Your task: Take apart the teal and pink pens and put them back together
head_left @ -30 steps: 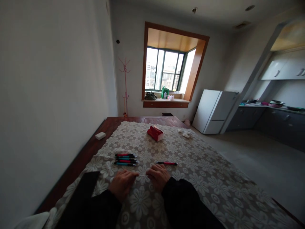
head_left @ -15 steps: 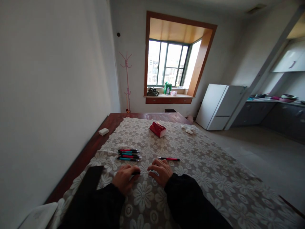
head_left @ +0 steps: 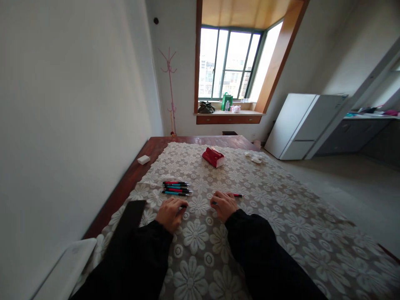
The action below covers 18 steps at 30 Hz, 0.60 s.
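Note:
My left hand [head_left: 171, 214] is closed above the tablecloth, its thumb and fingers round a small black pen part [head_left: 183, 206]. Most of that part is hidden by the fingers. Opposite it, my right hand [head_left: 223, 205] is curled with fingertips together; what they hold, if anything, is too small to make out. A thin, faint line [head_left: 197, 208] shows on the cloth between both hands. Just behind my right hand lies a red and black pen [head_left: 238, 195], partly covered by it. Several red and blue pens [head_left: 175, 188] lie side by side beyond my left hand.
A flowered tablecloth [head_left: 195, 234] covers the wooden table [head_left: 158, 146]. On it are a red tissue pack [head_left: 213, 157], crumpled white tissues [head_left: 254, 158] and a dark flat object [head_left: 133, 214] by my left forearm. A white charger [head_left: 143, 159] sits at the left edge, near the wall.
My hands have moved apart, and the thin piece that stretched between them no longer joins them. My right hand now covers part of the single red pen. The camera view has tilted down.

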### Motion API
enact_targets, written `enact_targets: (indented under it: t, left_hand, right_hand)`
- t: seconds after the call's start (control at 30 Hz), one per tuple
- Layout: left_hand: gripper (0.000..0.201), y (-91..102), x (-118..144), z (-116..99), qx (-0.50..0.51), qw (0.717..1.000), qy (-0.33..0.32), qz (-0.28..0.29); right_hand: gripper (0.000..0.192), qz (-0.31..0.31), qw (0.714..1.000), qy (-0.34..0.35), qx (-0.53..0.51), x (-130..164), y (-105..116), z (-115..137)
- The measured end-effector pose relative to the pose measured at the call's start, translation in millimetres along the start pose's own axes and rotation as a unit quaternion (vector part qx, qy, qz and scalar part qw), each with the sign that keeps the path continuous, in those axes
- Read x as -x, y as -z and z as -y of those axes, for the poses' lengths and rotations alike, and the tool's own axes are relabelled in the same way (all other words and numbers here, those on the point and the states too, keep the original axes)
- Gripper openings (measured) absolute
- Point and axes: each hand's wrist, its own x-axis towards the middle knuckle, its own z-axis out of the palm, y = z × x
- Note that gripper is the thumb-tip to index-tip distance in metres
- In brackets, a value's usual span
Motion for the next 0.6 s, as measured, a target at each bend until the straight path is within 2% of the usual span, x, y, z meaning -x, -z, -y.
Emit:
enact_targets:
  t: [0.27, 0.43, 0.5, 0.6]
  left_hand:
    - [0.015, -5.4, -1, 3, 0.019, 0.999, -0.025, 0.022]
    - [0.022, 3.1, 2, -7, 0.014, 0.998, -0.046, 0.046]
    - [0.029, 7.4, 3, -12, 0.010, 0.998, -0.039, 0.045]
    - [0.029, 10.5, 4, -15, 0.011, 0.998, -0.031, 0.053]
  right_hand:
    - [0.004, 0.036, 0.998, 0.040, -0.012, 1, -2, 13]
    - [0.004, 0.041, 0.998, 0.050, -0.004, 1, -3, 13]
    - [0.003, 0.043, 0.998, 0.045, -0.002, 0, -2, 12]
    - [0.003, 0.046, 0.998, 0.041, -0.005, 0, -1, 13]
